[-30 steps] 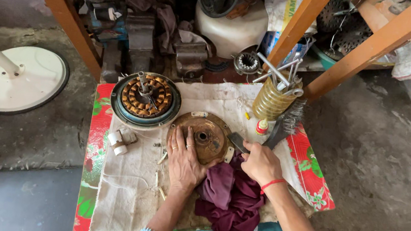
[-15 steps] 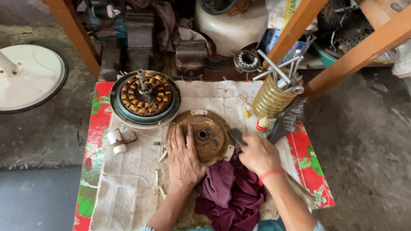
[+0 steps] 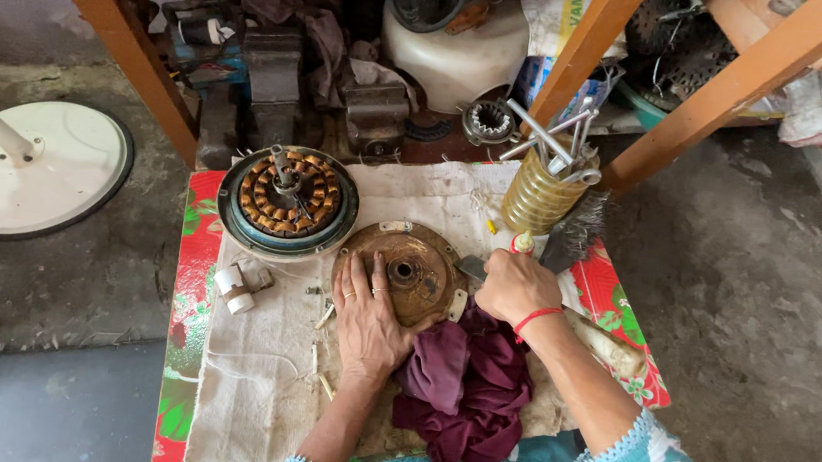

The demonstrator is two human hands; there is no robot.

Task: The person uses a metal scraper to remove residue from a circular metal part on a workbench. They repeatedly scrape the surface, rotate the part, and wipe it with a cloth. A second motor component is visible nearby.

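I look down on a low table (image 3: 194, 240) covered with a red flowered sheet, and over that a pale cloth (image 3: 257, 367) that takes up most of the top. Off to the left on the grey floor lies a white round stand base (image 3: 30, 169), well apart from the table. Behind the table, between orange wooden legs, sits a heap of dark metal parts and a cream plastic tank (image 3: 459, 50).

On the cloth at the back left rests a round motor (image 3: 286, 199) with a ring of copper coils showing, upright and open on top. Just beside it, nearer the middle, lies the rusty brown round cover (image 3: 407, 271), flat on the cloth with a hub at its centre.

A dark red rag (image 3: 467, 382) is bunched at the near edge, touching the cover's lower right side.

My left hand (image 3: 367, 322) lies flat and spread, palm down, fingers resting on the cover's lower left part; it grips nothing. My right hand (image 3: 518, 287), with a red band at the wrist, is closed in a fist around a tool whose red-and-yellow end sticks up above the knuckles, its metal tip at the cover's right rim.

Behind that hand stands a yellow ribbed jar (image 3: 538, 195) full of metal tools. Two small white cylinders (image 3: 235, 289) lie left of the cover.
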